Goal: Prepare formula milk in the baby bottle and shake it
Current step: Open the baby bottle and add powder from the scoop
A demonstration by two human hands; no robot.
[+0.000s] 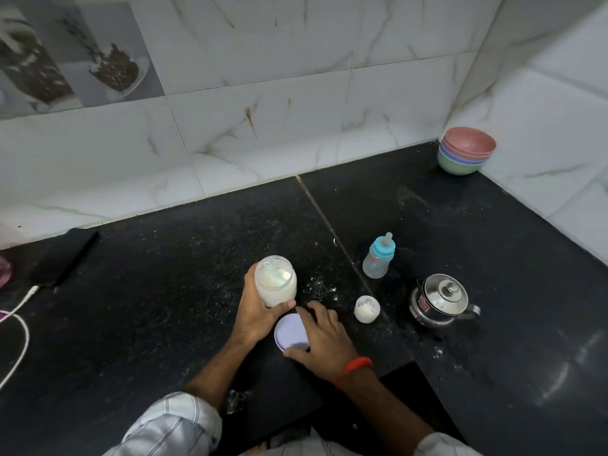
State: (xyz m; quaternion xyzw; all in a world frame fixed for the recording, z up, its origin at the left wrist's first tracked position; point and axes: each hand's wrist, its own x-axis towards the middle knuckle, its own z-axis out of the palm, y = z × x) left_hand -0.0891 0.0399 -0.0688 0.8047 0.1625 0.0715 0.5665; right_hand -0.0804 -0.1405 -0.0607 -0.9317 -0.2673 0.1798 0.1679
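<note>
A black granite counter (171, 258) runs into a corner of marble-patterned wall tiles (263, 93), and everything sits toward its front edge, within easy reach. A stack of coloured bowls (466, 153) is pushed into the far corner, well apart from the work. The steel kettle (439, 301), lid on, stands at the right, probably the water source. The left hand (256, 311) wraps its fingers and thumb round the open powder jar (275, 281), steadying it upright on the counter; a pale scoop (274, 273) rests inside the powder. Just in front of the jar, the right hand (324, 337) curls its fingers and thumb over the edges of the jar's round white lid (289, 332), which lies flat on the counter, seemingly to lift or set it. The baby bottle (379, 256), blue collar and teat on, stands upright behind the kettle, untouched. A small white cup (367, 309) holding something white sits between jar and kettle. Spilled powder (320, 286) speckles the counter nearby.
</note>
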